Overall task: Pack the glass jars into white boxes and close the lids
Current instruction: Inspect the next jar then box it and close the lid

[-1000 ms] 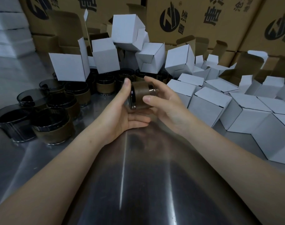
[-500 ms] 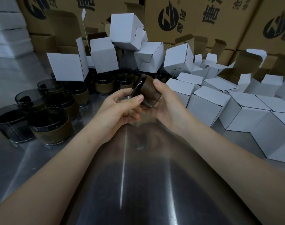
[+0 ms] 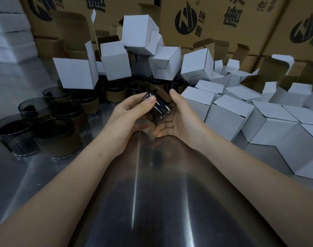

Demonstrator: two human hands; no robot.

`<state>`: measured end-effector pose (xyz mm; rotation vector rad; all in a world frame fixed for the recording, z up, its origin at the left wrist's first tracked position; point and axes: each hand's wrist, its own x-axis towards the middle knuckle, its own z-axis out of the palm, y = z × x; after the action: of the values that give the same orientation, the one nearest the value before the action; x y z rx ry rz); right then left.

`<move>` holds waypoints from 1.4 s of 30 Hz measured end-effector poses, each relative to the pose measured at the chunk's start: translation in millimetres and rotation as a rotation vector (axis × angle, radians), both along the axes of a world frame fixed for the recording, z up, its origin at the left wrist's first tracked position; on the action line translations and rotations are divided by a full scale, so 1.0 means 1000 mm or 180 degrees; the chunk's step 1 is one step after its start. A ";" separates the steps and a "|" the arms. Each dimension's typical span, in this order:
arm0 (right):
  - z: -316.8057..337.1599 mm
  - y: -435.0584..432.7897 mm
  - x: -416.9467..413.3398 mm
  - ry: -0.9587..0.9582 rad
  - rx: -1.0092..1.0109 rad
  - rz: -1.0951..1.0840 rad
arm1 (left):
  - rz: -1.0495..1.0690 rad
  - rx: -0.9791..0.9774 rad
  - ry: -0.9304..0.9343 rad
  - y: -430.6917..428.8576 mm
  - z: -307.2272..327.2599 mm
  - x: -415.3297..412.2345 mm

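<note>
Steel table (image 3: pixel 134 202) nearest. Above it, L hand (image 3: pixel 129 114) & R hand (image 3: pixel 180 122) both grip one dark glass jar (image 3: pixel 159 111), tilted, w/ brown band (image 3: pixel 163 96) at its far end. L thumb pressed on jar's upper side, fingers curled under. R palm cradles it from below, fingers curled round the far side. Left of held jar: loose jars (image 3: pixel 63 122) standing on table, several w/ brown bands. Right of it: closed white boxes (image 3: pixel 227 118), packed close. Behind it: open white boxes (image 3: pixel 77 75) piled, flaps up. Furthest back: brown cartons (image 3: pixel 214 20) w/ black print.
</note>
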<state>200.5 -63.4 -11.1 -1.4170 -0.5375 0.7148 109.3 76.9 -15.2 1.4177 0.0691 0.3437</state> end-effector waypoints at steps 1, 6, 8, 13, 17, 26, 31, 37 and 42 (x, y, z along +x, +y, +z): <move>0.000 0.000 0.000 -0.0017 -0.0006 0.0030 | -0.0035 0.0000 0.0006 0.000 0.001 0.000; -0.002 0.003 0.001 -0.0170 -0.0068 -0.0169 | -0.0222 -0.0581 0.0043 0.000 0.003 0.001; -0.003 0.004 -0.001 -0.0490 -0.0065 -0.0502 | -0.0310 -0.0906 0.0116 0.000 0.003 0.002; -0.003 -0.003 0.002 -0.1679 0.0304 -0.0545 | -0.0380 -0.1074 0.0533 0.001 0.003 0.004; -0.003 -0.004 0.001 -0.2251 0.0317 -0.0123 | -0.0441 -0.0997 0.0645 0.002 -0.001 0.006; -0.007 0.000 0.000 -0.2165 0.0459 -0.0400 | -0.0128 -0.0496 0.0727 -0.004 0.000 0.005; -0.010 0.000 0.004 -0.1432 0.0642 -0.0811 | 0.1108 0.0627 0.0379 -0.013 0.004 0.002; -0.014 0.002 0.006 -0.1073 0.0395 -0.0935 | 0.2815 0.2243 -0.0198 0.013 0.029 -0.001; -0.016 0.005 0.002 -0.1071 0.0304 -0.0817 | 0.3158 0.3047 0.0559 0.052 0.053 0.007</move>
<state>202.3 -58.1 -26.9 -1.4914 -0.6267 0.2425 116.7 129.0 38.1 2.2889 0.8644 1.1734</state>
